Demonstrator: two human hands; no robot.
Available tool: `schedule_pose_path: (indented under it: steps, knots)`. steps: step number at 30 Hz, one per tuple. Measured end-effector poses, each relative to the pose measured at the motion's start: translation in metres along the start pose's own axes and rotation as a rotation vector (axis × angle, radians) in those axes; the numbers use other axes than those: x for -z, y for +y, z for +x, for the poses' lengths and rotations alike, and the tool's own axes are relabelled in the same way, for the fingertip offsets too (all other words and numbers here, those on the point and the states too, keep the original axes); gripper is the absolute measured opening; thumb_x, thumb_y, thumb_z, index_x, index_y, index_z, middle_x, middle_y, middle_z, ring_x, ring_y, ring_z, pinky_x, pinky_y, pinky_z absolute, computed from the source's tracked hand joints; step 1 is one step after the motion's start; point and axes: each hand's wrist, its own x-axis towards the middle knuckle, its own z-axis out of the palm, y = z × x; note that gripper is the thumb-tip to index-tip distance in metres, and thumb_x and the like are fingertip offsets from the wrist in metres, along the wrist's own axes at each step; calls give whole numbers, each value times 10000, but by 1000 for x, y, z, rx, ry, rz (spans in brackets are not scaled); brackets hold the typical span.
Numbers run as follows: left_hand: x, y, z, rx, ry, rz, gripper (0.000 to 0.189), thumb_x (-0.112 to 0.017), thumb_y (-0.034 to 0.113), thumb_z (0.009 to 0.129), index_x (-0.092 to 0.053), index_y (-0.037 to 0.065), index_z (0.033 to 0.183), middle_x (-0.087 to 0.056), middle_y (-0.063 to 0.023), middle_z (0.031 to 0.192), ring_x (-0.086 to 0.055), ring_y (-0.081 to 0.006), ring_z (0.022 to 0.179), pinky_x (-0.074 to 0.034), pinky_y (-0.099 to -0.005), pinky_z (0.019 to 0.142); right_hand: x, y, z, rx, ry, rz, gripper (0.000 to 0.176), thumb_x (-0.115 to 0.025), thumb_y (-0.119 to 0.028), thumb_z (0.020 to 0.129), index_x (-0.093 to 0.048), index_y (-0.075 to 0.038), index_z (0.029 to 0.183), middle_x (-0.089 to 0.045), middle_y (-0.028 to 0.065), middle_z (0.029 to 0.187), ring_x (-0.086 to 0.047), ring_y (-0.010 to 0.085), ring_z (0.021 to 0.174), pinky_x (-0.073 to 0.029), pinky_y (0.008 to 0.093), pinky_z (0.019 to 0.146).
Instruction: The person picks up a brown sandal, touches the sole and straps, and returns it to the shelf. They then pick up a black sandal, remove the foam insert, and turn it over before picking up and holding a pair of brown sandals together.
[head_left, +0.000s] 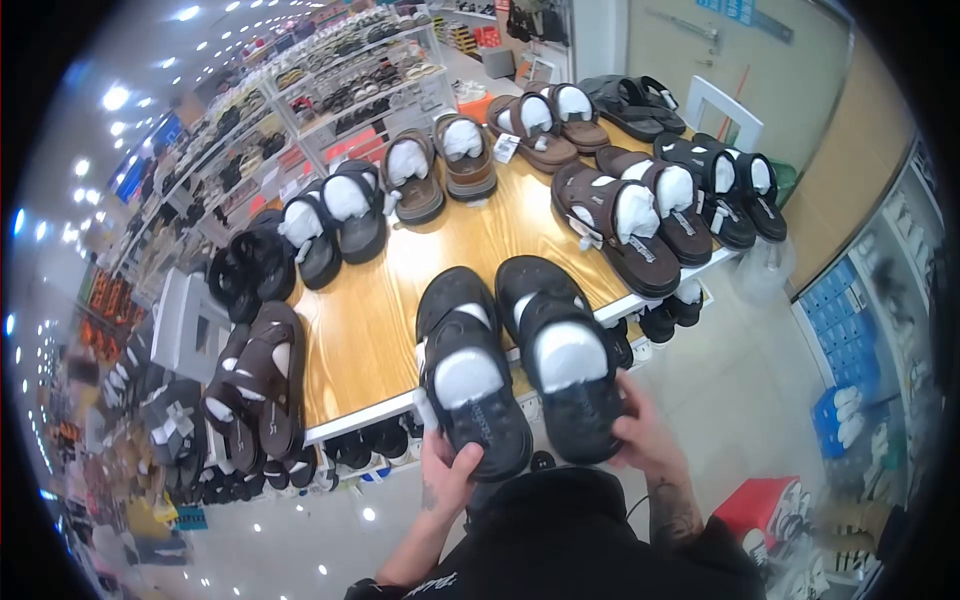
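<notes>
A pair of black sandals with white stuffing under the straps is held over the front edge of the wooden table. My left hand [448,467] grips the left sandal [492,432] at its toe end, thumb on the footbed. By its outer toe side, the right sandal [582,412] is held in my right hand [642,428]. Both sandals point their toes toward me, side by side. A light-coloured tag hangs along the outer side of the left one. The undersides of both are hidden.
On the wooden table [375,335] stand several more pairs, among them brown sandals [640,235] at right, dark sandals [268,385] at left and tan slides [465,160] at the back. A red shoebox [755,508] is on the floor at lower right. Shelves [335,95] rise behind.
</notes>
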Motion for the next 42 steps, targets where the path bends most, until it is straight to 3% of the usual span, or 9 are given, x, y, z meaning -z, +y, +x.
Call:
schedule_pose_path:
  steps: [12,16,17,21,29,33,37,40,42]
  knots:
    - [-13,6,-3,-136,-100,103,1143,-772,-126,765,12,58,1576,-406,-241,1466,-501,-319,1331,-470,-434,1082,-21,-13,18,243,134,-306,943,-748,21,812,-169,-35,1555,-665,216,1127,-720,278,821,-610,396,683]
    - [-38,18,25,-24,-68,104,1101,-710,-100,848,103,59,1574,-598,-290,1219,-707,-339,1024,-619,-431,842,-22,-16,47,357,90,-307,899,-710,81,823,-189,-10,1551,-664,216,1142,-728,275,837,-618,390,697]
    - [-38,10,35,-85,-59,128,1067,-679,-57,898,136,73,1573,-669,-270,1003,-744,-325,777,-636,-405,646,-20,-18,53,329,104,-382,876,-708,85,828,-212,3,1546,-666,211,1137,-727,260,823,-615,369,692]
    - [-50,30,53,96,-88,217,1034,-652,35,956,171,116,1577,-672,-224,841,-702,-288,586,-579,-365,497,-26,-30,65,246,147,-543,870,-750,27,853,-237,2,1556,-694,132,920,-685,159,674,-553,279,565]
    - [-58,42,74,250,-195,335,962,-534,157,1044,293,168,1535,-665,-216,767,-691,-274,545,-580,-365,466,-32,-25,82,293,290,-651,822,-734,-11,879,-267,-39,1555,-655,86,673,-599,131,486,-468,261,437]
    - [-55,47,75,228,-178,288,961,-550,146,1036,261,169,1550,-668,-191,772,-687,-257,547,-579,-366,471,-38,-4,77,475,486,-620,625,-650,-7,942,-303,-33,1462,-505,-4,567,-466,74,443,-368,223,413]
    - [-44,51,48,128,-138,197,873,-548,94,1014,80,204,1610,-626,-105,708,-624,-168,502,-516,-294,451,-28,40,61,546,323,-628,259,-563,-99,1019,-415,-35,1222,-516,25,603,-436,66,404,-304,205,373]
    - [-14,54,15,76,-80,197,683,-539,60,1009,-198,151,1594,-625,-73,720,-598,-113,529,-488,-252,478,-36,80,60,451,93,-679,147,-533,-155,1039,-489,-25,1093,-486,26,574,-434,80,391,-313,215,362]
    - [24,41,-8,-23,-36,269,502,-517,55,1018,-376,59,1499,-649,-84,731,-621,-128,545,-483,-233,491,-58,99,54,1,-94,-502,191,-496,-165,1056,-552,-5,969,-512,39,581,-515,117,436,-420,248,418]
